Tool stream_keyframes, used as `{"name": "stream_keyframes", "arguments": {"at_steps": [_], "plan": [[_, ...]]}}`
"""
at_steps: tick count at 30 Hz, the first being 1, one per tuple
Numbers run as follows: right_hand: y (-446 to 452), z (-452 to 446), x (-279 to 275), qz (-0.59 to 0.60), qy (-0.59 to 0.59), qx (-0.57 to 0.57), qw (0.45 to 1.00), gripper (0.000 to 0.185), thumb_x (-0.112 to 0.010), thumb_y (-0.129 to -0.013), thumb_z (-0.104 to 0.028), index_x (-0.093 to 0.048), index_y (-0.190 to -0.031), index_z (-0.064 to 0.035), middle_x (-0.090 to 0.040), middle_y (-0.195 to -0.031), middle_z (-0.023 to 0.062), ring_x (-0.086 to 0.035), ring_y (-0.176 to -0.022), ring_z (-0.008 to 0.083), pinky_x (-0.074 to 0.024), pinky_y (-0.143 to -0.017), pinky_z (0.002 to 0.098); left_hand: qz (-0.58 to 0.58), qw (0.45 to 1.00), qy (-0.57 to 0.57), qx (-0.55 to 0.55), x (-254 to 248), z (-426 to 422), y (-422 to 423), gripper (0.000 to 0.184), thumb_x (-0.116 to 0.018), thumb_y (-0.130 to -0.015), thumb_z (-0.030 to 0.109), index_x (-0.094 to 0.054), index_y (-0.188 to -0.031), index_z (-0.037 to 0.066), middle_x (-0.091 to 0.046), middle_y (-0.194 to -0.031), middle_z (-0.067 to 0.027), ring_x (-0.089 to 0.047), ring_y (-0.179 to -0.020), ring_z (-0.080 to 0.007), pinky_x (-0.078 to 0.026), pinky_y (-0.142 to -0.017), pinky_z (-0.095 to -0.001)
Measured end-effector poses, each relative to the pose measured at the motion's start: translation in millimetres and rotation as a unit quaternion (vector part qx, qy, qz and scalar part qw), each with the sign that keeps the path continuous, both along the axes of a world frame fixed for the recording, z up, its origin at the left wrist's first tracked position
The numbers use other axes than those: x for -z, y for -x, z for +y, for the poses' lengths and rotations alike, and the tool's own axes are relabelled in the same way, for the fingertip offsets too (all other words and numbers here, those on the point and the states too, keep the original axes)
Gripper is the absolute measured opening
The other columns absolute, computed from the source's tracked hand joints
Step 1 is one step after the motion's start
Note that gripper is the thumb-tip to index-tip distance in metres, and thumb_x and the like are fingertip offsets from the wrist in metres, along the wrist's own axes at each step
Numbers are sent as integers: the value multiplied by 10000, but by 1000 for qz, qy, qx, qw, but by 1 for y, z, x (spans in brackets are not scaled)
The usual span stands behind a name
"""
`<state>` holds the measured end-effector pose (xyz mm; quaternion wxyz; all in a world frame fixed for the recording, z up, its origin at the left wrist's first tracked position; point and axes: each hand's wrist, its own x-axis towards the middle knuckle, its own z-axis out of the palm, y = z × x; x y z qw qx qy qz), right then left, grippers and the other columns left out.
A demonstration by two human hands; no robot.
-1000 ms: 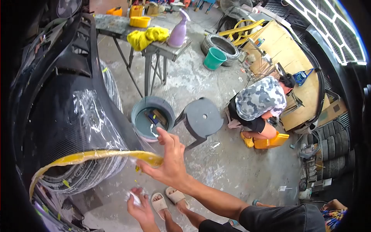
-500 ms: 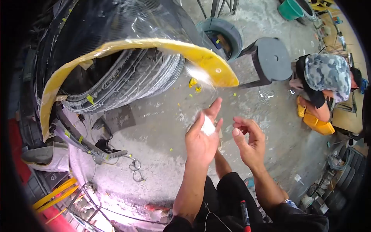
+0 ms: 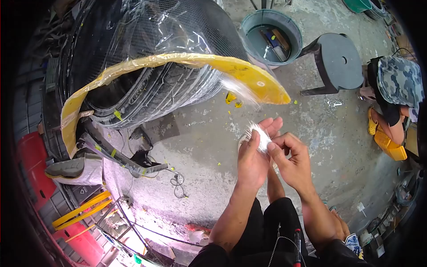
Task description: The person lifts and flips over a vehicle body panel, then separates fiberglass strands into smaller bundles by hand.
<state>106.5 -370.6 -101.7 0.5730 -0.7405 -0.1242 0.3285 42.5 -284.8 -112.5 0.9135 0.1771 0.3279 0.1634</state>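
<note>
A tuft of white fibres (image 3: 260, 140) lies across the palm of my left hand (image 3: 254, 162), held under the thumb. My right hand (image 3: 291, 155) meets it from the right, thumb and curled fingers pinched at the tuft's right edge. Above and left of my hands curves a yellow-edged arch (image 3: 235, 69) on a glossy black woven-pattern panel (image 3: 178, 31). More white strands (image 3: 238, 89) hang under the yellow edge near its right end. Behind the arch is a tyre (image 3: 164, 93) covered with clear film.
A round tub (image 3: 293, 33) with tools inside and a dark stool (image 3: 340, 60) stand beyond the arch. At right a person in a camouflage shirt (image 3: 400, 82) crouches by a yellow container (image 3: 389, 144). Lower left are yellow bars (image 3: 84, 211) and a cable (image 3: 178, 182).
My left hand rose from below with the white tuft. My right hand left the yellow edge and came down to the tuft, closing on it. The view has swung down and left.
</note>
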Motion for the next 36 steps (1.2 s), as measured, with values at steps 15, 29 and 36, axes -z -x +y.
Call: {"name": "stream_keyframes", "arguments": {"at_steps": [15, 29, 36], "plan": [[12, 19, 10, -83, 6, -18, 996, 77, -661, -816, -61, -623, -809, 6, -540, -689, 70, -483, -611, 148, -381, -552, 276, 49, 995, -1, -85, 11, 33, 10, 484, -408, -988, 401, -484, -1185, -35, -597, -1105, -208, -559, -1089, -296, -400, -1002, -422], [16, 23, 15, 67, -49, -31, 996, 115, -680, -834, -102, -654, -879, 1, -573, -753, 34, -482, -655, 89, -375, -585, 247, 150, 977, -143, -46, 1, 35, 26, 304, -670, -853, 37, -540, -1109, -60, -652, -943, -141, -625, -838, -151, -510, -765, -272], [17, 28, 1, -109, 9, -25, 994, 136, -696, -816, -107, -664, -889, 4, -621, -773, 68, -533, -663, 131, -388, -580, 260, 196, 970, -126, -63, -1, 28, 23, 327, -690, -840, 50, -519, -1099, -51, -631, -930, -167, -629, -834, -218, -525, -801, -360]]}}
